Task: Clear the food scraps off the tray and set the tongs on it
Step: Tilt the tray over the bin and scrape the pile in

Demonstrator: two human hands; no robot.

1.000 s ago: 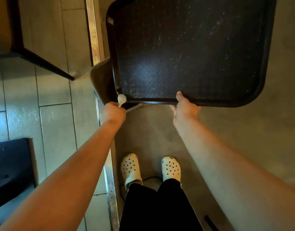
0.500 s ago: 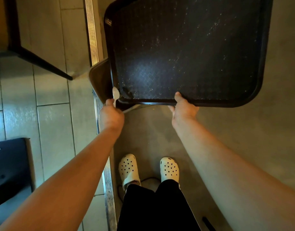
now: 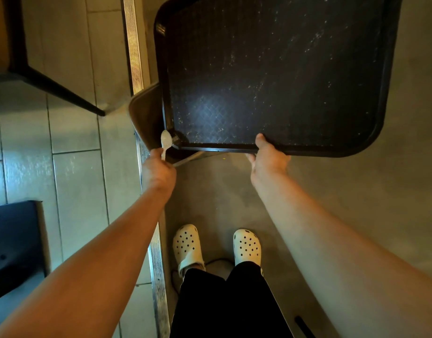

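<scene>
Floor [image 3: 234, 191] is showing concrete beside tile; right hand [image 3: 268, 162] is gripping crumb-flecked tray [image 3: 356, 147], left hand [image 3: 159, 169] is clutching tongs [image 3: 165, 142] over bin [image 3: 146, 118].

A black tray [image 3: 271, 76] with a diamond-embossed surface is flecked with pale specks. At its seven o'clock corner, white tongs [image 3: 165, 142] are seen. Cream clogs [image 3: 187, 245] dotted with dark holes are worn below black trousers [image 3: 229, 306]. Grey tiles [image 3: 73, 132] are lined with pale grout.
</scene>
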